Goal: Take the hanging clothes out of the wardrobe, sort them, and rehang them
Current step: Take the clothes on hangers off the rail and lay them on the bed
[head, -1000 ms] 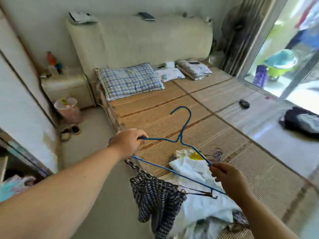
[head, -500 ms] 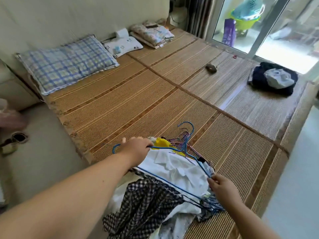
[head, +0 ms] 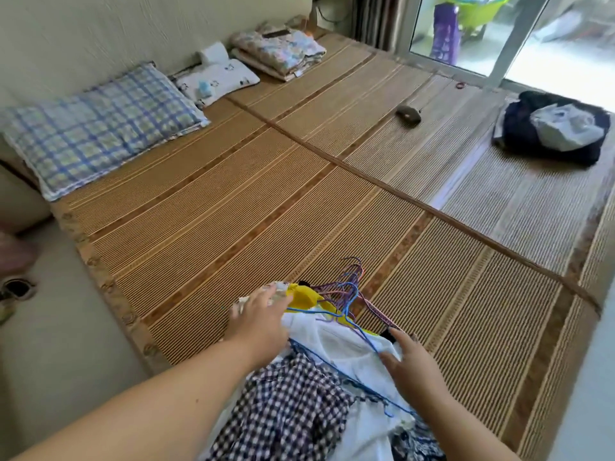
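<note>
- Blue wire hanger [head: 327, 367], held up a second ago, now lies on the clothes pile [head: 293, 404] between the hands.
- Left hand [head: 263, 319], right hand [head: 411, 364]: fingers spread flat, gripping nothing (free to sort).

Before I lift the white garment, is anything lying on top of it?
Yes. The blue hanger lies across the white garment, its lower wire passing by the right hand, its hook among the other hangers. The left hand sits at its far-left edge.
</note>
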`<state>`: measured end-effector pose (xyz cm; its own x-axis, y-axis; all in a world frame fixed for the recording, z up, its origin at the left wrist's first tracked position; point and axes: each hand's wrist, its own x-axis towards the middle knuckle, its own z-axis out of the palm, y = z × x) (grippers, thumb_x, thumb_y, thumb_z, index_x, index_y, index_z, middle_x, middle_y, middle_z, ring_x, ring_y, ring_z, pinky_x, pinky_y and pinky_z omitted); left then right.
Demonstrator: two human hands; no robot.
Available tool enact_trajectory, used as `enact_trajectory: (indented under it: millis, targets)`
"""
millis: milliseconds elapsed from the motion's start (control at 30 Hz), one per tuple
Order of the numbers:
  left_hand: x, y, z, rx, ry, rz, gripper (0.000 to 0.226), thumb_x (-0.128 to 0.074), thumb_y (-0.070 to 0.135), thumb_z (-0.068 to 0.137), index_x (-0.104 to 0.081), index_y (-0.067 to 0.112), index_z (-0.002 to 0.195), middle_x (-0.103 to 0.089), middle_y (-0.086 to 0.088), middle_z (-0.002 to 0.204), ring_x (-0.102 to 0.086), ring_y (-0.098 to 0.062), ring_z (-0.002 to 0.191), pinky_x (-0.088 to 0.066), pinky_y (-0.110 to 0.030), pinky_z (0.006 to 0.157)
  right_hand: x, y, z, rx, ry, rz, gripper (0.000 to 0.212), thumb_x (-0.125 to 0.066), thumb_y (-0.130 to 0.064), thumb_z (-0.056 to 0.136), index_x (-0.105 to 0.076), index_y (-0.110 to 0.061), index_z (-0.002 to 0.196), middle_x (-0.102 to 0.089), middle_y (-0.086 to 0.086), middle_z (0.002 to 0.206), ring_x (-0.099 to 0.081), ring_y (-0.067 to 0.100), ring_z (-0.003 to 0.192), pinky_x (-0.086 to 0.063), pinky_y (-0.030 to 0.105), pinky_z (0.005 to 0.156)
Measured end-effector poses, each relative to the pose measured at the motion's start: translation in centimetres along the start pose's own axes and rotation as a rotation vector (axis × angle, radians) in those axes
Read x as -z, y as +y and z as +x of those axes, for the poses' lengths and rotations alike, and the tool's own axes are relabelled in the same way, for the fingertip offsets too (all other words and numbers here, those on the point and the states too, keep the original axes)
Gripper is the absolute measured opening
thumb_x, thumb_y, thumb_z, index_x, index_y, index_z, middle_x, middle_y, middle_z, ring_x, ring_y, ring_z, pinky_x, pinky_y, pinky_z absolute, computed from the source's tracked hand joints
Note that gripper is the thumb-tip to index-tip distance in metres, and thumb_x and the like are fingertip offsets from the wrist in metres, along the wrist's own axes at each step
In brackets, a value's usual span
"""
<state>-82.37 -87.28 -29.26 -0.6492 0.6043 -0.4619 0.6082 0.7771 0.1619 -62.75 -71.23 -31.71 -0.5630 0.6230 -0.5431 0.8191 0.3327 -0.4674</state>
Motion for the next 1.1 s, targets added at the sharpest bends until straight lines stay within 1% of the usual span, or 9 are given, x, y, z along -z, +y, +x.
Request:
enact_trajectory:
  millis: [100,233,367,500,600,667,800,1000,1100]
  targets:
    - [1.3,-0.4,-2.1,-0.014,-0.008,0.001,0.064,-0.049,0.041,0.091,-0.018,0.04,0.147,-0.004,0.006,0.159,-0.002,-0.017,0.146,-0.007,-0.053,0.114,0.6,-3.1,-0.3,0.169,0.01,-0.081,0.054,-0.054,-0.031,0.094,-0.035,-0.026,0.144,-0.043,-0.002,0.145,-0.042,0.017,0.13,-0.035,0.03,0.104]
    - [5.0,-2.0,-6.1,0.01,0.052,-0.024,0.065,-0.049,0.041,0.091,-0.016,0.039,0.147,-0.004,0.007,0.159,0.0,-0.017,0.146,-0.005,-0.054,0.114,1.8,-9.9,-2.4,0.483,0.036,-0.189,0.053,-0.056,-0.031,0.091,-0.04,-0.028,0.142,-0.043,-0.005,0.144,-0.042,0.017,0.131,-0.036,0.032,0.106]
    - [10.5,-5.0,-11.6,0.035,0.205,-0.06,0.064,-0.046,0.04,0.092,-0.015,0.036,0.148,-0.005,0.008,0.159,0.0,-0.015,0.146,-0.002,-0.054,0.115,2.8,-19.0,-6.2,0.764,0.076,-0.317,0.054,-0.054,-0.033,0.092,-0.036,-0.034,0.142,-0.038,-0.006,0.148,-0.034,0.018,0.137,-0.029,0.038,0.11]
    - [15.9,-10.5,-19.7,0.113,0.393,-0.03,0.069,-0.05,0.042,0.09,-0.013,0.039,0.148,-0.004,0.008,0.159,0.0,-0.015,0.146,-0.005,-0.053,0.116,2.3,-29.1,-12.2,1.026,0.102,-0.388,0.057,-0.052,-0.038,0.092,-0.028,-0.039,0.144,-0.032,-0.008,0.15,-0.028,0.016,0.139,-0.025,0.037,0.112]
    - [20.1,-16.2,-28.0,0.234,0.529,0.05,0.069,-0.047,0.044,0.09,-0.012,0.037,0.149,-0.002,0.007,0.159,0.002,-0.016,0.146,-0.007,-0.05,0.116,0.4,-36.8,-18.4,1.231,0.101,-0.389,0.057,-0.051,-0.04,0.093,-0.027,-0.039,0.145,-0.03,-0.009,0.151,-0.027,0.016,0.139,-0.023,0.038,0.114]
    - [22.3,-19.8,-33.8,0.325,0.644,0.106,0.071,-0.043,0.051,0.087,-0.012,0.037,0.149,-0.006,0.005,0.159,-0.003,-0.016,0.146,-0.014,-0.047,0.116,-1.2,-41.2,-22.9,1.355,0.099,-0.37,0.057,-0.05,-0.04,0.093,-0.027,-0.04,0.144,-0.03,-0.009,0.151,-0.027,0.016,0.139,-0.022,0.038,0.114]
    - [24.7,-26.3,-46.8,0.567,0.82,0.147,0.076,-0.05,0.051,0.087,-0.01,0.035,0.149,-0.009,0.005,0.158,-0.007,-0.015,0.145,-0.019,-0.046,0.115,-5.7,-49.2,-34.0,1.604,0.061,-0.262,0.053,-0.048,-0.041,0.093,-0.03,-0.038,0.144,-0.032,-0.009,0.15,-0.031,0.017,0.136,-0.026,0.037,0.112]
    - [25.8,-30.9,-63.1,0.835,1.087,0.196,0.075,-0.053,0.051,0.086,-0.014,0.036,0.148,-0.011,0.007,0.157,-0.012,-0.015,0.143,-0.02,-0.046,0.115,-11.9,-57.0,-50.4,1.938,0.014,-0.202,0.06,-0.05,-0.045,0.092,-0.021,-0.044,0.145,-0.026,-0.011,0.152,-0.031,0.016,0.137,-0.023,0.035,0.113]
    - [26.5,-32.4,-69.3,0.941,1.169,0.276,0.073,-0.051,0.052,0.084,-0.017,0.038,0.147,-0.013,0.007,0.156,-0.013,-0.015,0.143,-0.02,-0.046,0.115,-14.5,-60.1,-57.5,2.08,-0.029,-0.097,0.059,-0.052,-0.044,0.09,-0.027,-0.043,0.143,-0.031,-0.01,0.149,-0.034,0.016,0.136,-0.026,0.035,0.112]
